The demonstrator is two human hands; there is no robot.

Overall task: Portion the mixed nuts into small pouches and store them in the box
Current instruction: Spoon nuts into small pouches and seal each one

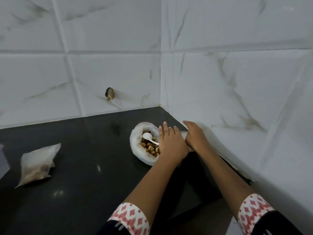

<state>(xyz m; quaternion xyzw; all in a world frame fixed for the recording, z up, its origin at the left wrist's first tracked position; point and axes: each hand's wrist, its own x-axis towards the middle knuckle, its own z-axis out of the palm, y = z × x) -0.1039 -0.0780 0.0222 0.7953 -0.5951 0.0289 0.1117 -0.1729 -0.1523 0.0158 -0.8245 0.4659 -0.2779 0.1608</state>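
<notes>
A white plastic bag (137,146), its rim rolled down, stands open on the black counter (88,167) near the corner. It holds mixed nuts (151,149) and a white plastic spoon (147,136). My left hand (171,143) lies over the bag's right rim with its fingers straight. My right hand (194,135) rests flat just to the right, against the wall, on a pale thing (183,133) that is mostly hidden. A small filled clear pouch (36,165) lies far to the left. No box is in view.
White marbled wall tiles (237,82) close the counter at the back and right, meeting in a corner behind the bag. A dark blotch (110,94) marks the back wall. A pale edge of something (3,160) shows at the far left.
</notes>
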